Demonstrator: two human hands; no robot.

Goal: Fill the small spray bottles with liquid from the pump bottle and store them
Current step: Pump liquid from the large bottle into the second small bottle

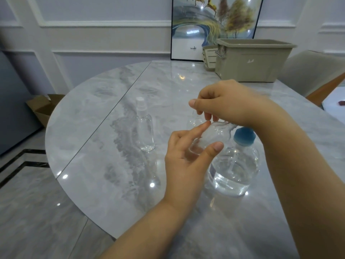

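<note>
My left hand (186,157) holds a small clear spray bottle (205,139), tilted, between thumb and fingers above the marble table (112,165). Just above it, my right hand (229,105) curls its fingers at the bottle's upper end and pinches its clear spray head, which is blurred and mostly hidden. A second small spray bottle (145,128) stands upright with its head on, to the left of my hands. The pump bottle (235,171), clear with a blue top and partly filled with liquid, stands right of my left hand, under my right wrist.
A beige plastic storage bin (252,60) stands at the table's back right, with a smaller slatted basket (210,57) beside it. A framed picture (205,25) leans on the wall behind. A chair (313,71) is at the right, a cardboard box (44,107) on the floor left.
</note>
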